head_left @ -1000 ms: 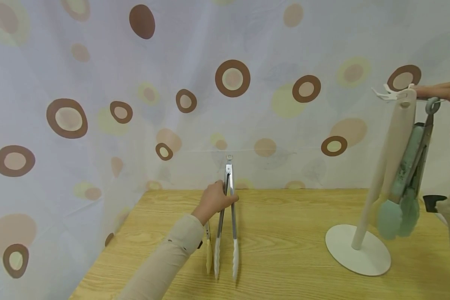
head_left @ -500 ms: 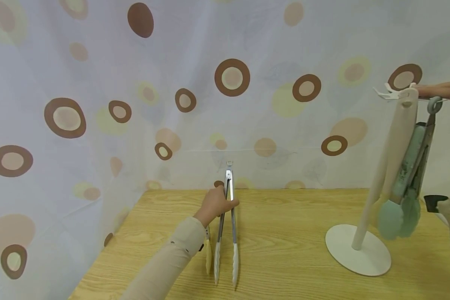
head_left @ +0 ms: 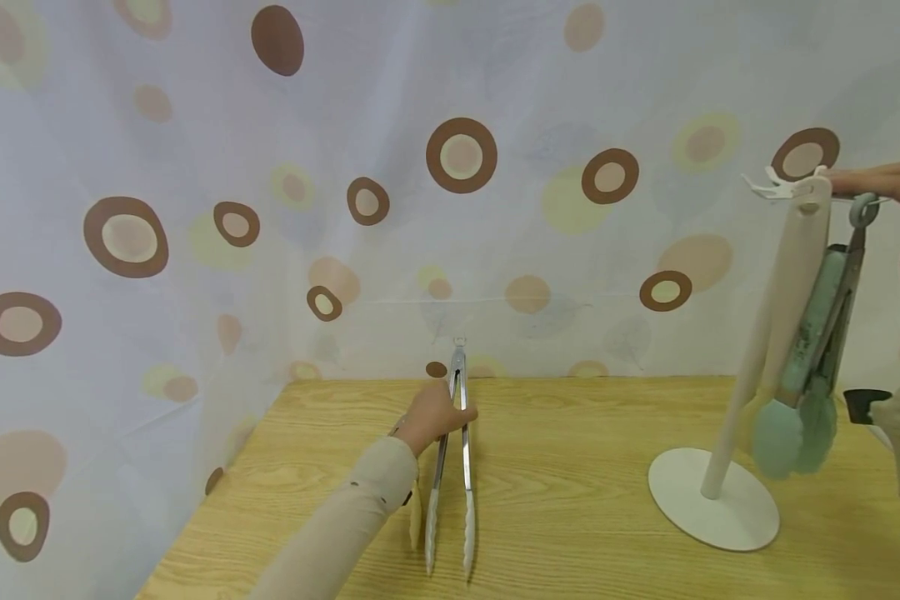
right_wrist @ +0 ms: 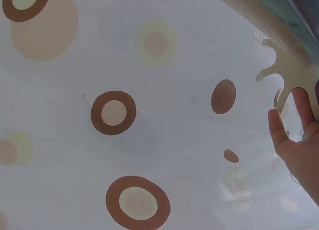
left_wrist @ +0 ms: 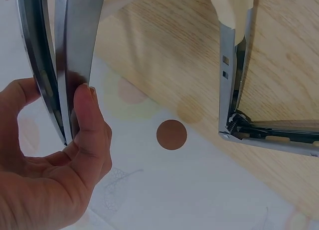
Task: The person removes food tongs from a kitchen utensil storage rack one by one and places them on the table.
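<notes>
My left hand [head_left: 435, 414] holds long metal tongs [head_left: 467, 467] with white scalloped tips. In the left wrist view, its thumb and fingers pinch the metal tongs' arms [left_wrist: 77, 45] near their joined end. The tongs' arms are spread, with the tips towards me. My right hand [head_left: 888, 187] rests with extended fingers on the hooked top [head_left: 780, 190] of a white utensil stand [head_left: 742, 517]. The right wrist view shows two fingers of the right hand [right_wrist: 304, 155] touching the branching hook piece [right_wrist: 286, 65]. Teal-tipped tongs [head_left: 780, 433] hang from the stand.
A second pair of tongs [left_wrist: 227, 85] with cream tips lies on the wooden table [head_left: 570, 500], spread wide; my left arm partly hides it in the head view. A beige handle [head_left: 791, 283] hangs on the stand. A dotted curtain [head_left: 540, 67] backs the table.
My left hand has come down slightly, and the joined top of the metal tongs has dropped lower. The right hand and the stand have stayed in place.
</notes>
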{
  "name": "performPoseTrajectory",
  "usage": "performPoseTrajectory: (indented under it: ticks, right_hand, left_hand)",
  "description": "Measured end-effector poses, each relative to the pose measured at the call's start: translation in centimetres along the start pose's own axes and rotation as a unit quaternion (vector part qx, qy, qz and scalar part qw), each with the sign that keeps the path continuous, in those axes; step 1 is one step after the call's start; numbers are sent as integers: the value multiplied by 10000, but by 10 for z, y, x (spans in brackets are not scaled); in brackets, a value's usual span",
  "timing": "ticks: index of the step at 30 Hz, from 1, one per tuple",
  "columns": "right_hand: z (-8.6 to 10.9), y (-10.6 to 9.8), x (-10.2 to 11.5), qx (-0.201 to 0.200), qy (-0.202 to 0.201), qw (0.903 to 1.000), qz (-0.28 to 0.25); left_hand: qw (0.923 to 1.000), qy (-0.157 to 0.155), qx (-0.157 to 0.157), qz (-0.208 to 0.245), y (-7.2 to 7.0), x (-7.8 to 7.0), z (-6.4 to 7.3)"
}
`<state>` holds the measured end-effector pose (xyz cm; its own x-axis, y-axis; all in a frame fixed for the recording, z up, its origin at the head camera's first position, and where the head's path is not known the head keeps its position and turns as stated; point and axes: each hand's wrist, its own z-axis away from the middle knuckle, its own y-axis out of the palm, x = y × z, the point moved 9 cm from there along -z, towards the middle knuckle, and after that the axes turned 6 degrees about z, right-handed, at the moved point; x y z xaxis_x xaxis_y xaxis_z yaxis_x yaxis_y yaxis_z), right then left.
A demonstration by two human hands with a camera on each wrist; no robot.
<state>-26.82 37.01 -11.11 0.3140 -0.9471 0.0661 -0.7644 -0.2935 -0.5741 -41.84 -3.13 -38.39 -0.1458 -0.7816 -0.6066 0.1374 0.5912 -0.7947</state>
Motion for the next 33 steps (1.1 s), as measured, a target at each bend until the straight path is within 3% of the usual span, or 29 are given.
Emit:
performPoseTrajectory:
  ticks: [2,3,6,9,12,15,16,19,22,28,33]
  right_hand:
    - [3,-4,3,-428,75,9979,-488]
    - [7,-8,5,-901,51,9914,-944]
    - [9,-10,9,-1161,2,9870,-1111]
    - [10,-11,8,-1187,68,9872,-1065]
    - [6,-8,7,-699,200,9956,-598]
    - [3,-9,8,-629,174,9974,-309]
    - [3,-10,10,-650,151,9974,-254]
    - [5,-15,12,-1200,-43,9904,-686]
    - [7,-16,14,-1359,-110,9865,-906]
    - [8,-15,11,-1358,0,9880,-739]
    - [6,-15,10,-1033,151,9941,-283]
  left_hand:
    - [10000,0,-41,-42,2,1,-1]
    - [9999,-12,-40,-92,4,2,-1]
    - [9999,-14,-10,-165,9,5,-2]
    - [9998,16,23,-219,14,8,-3]
    - [9997,105,-4,-211,17,9,-3]
    - [9994,217,-70,-273,19,8,-3]
    - [9992,241,-88,-313,20,8,-3]
    - [9984,233,-113,-494,22,8,-4]
    - [9977,209,-98,-643,26,7,-4]
    - [9968,237,19,-762,33,6,-5]
    - [9962,180,101,-850,36,3,-4]
